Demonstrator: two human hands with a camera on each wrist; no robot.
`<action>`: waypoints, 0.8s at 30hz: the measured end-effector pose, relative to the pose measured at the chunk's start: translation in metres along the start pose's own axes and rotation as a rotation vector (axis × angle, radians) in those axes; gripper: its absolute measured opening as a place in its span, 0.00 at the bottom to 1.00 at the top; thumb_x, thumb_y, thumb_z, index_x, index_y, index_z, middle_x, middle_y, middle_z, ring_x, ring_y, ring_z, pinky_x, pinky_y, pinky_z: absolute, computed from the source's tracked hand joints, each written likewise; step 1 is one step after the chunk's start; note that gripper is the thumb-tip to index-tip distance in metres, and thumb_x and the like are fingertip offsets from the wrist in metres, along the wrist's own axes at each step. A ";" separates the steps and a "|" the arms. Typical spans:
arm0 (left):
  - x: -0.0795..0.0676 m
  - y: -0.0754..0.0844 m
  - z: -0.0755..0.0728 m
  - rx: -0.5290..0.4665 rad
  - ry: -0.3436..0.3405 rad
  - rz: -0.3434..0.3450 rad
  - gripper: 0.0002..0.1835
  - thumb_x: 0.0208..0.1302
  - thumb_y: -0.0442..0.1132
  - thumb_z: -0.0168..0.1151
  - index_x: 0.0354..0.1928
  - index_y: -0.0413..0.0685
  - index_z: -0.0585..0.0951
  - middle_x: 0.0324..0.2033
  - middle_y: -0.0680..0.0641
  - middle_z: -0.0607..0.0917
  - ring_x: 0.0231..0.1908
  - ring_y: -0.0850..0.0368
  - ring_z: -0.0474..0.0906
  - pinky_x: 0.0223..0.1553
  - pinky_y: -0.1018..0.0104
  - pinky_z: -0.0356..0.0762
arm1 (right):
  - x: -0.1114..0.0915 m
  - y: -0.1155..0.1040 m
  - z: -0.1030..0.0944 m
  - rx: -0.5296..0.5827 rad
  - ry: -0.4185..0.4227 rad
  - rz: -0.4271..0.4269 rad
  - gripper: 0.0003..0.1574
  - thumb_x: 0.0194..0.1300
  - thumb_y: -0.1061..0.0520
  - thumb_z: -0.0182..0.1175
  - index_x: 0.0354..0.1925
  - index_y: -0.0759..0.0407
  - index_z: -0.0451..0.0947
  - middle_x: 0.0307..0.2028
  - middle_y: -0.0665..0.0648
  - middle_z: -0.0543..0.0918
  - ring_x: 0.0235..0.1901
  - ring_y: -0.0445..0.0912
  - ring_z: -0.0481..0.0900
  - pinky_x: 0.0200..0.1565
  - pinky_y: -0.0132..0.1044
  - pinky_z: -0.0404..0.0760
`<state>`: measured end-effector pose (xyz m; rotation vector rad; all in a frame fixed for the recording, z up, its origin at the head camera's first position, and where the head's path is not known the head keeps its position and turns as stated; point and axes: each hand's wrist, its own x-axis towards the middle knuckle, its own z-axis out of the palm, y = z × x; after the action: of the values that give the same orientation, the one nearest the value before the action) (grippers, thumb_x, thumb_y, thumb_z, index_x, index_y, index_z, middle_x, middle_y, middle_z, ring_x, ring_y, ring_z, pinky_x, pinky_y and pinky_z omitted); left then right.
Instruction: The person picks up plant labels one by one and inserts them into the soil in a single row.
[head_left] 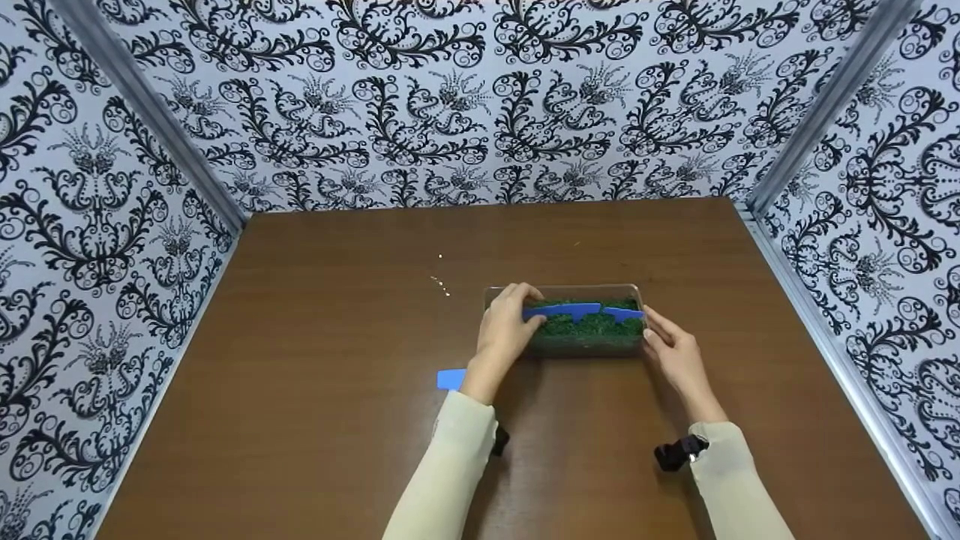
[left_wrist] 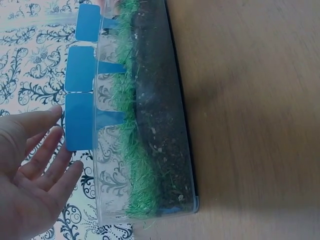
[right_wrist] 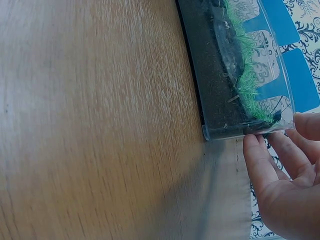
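Note:
A clear plastic box (head_left: 585,347) on the table contains dark soil (left_wrist: 160,125) topped with green grass (head_left: 596,325). Blue plant labels (left_wrist: 80,122) stand in a row in the grass, their wide heads above the rim. At the box's left end, my left hand (head_left: 506,322) is spread around the nearest label, thumb and fingers apart; whether a fingertip touches it I cannot tell. My right hand (head_left: 675,352) rests its fingertips against the box's right end, as the right wrist view also shows. Another blue label (head_left: 450,379) lies on the table, partly hidden by my left forearm.
Small pale specks (head_left: 440,283) are scattered on the brown wooden table (head_left: 322,322) left of the box. Patterned walls (head_left: 480,97) enclose the table at the back and on both sides.

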<state>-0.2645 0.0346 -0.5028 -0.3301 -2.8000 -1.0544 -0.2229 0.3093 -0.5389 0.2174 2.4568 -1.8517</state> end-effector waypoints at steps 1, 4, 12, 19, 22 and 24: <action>0.000 0.000 0.000 -0.007 -0.001 -0.002 0.15 0.60 0.42 0.73 0.47 0.57 0.81 0.48 0.54 0.84 0.52 0.56 0.82 0.52 0.60 0.81 | 0.000 0.000 0.000 -0.002 0.000 -0.002 0.30 0.78 0.62 0.45 0.75 0.59 0.58 0.74 0.66 0.61 0.73 0.55 0.62 0.64 0.42 0.73; -0.001 0.000 -0.002 -0.019 -0.008 -0.011 0.15 0.60 0.42 0.72 0.48 0.57 0.81 0.49 0.54 0.83 0.53 0.56 0.82 0.53 0.60 0.81 | 0.000 0.000 0.000 0.002 0.000 0.000 0.30 0.78 0.62 0.45 0.75 0.59 0.58 0.73 0.66 0.61 0.73 0.56 0.62 0.64 0.42 0.73; -0.004 0.000 -0.007 -0.029 0.000 -0.011 0.15 0.60 0.42 0.72 0.48 0.57 0.81 0.49 0.54 0.83 0.53 0.56 0.82 0.54 0.60 0.80 | 0.000 -0.001 0.000 0.017 0.003 0.006 0.30 0.78 0.63 0.44 0.75 0.60 0.58 0.73 0.67 0.61 0.72 0.56 0.62 0.63 0.39 0.74; -0.006 -0.001 -0.010 -0.045 0.003 -0.004 0.15 0.60 0.42 0.72 0.48 0.57 0.81 0.49 0.54 0.83 0.53 0.56 0.82 0.54 0.61 0.80 | 0.000 -0.002 0.000 0.029 -0.004 0.014 0.31 0.78 0.63 0.44 0.75 0.60 0.57 0.74 0.67 0.60 0.73 0.56 0.61 0.64 0.40 0.72; -0.008 -0.002 -0.011 -0.043 0.011 0.010 0.15 0.60 0.42 0.72 0.48 0.56 0.81 0.48 0.53 0.83 0.52 0.56 0.82 0.53 0.61 0.81 | 0.000 -0.002 0.000 0.036 -0.011 0.019 0.31 0.78 0.63 0.44 0.76 0.59 0.56 0.74 0.66 0.59 0.74 0.55 0.60 0.64 0.37 0.73; -0.010 -0.002 -0.012 -0.041 0.019 0.020 0.15 0.60 0.42 0.72 0.48 0.55 0.81 0.48 0.53 0.83 0.51 0.56 0.82 0.53 0.61 0.81 | -0.001 -0.001 0.000 0.044 -0.010 0.021 0.31 0.78 0.63 0.44 0.76 0.59 0.57 0.74 0.66 0.60 0.73 0.55 0.60 0.62 0.32 0.74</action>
<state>-0.2552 0.0237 -0.4971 -0.3505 -2.7561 -1.1056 -0.2224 0.3093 -0.5373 0.2343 2.4001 -1.8951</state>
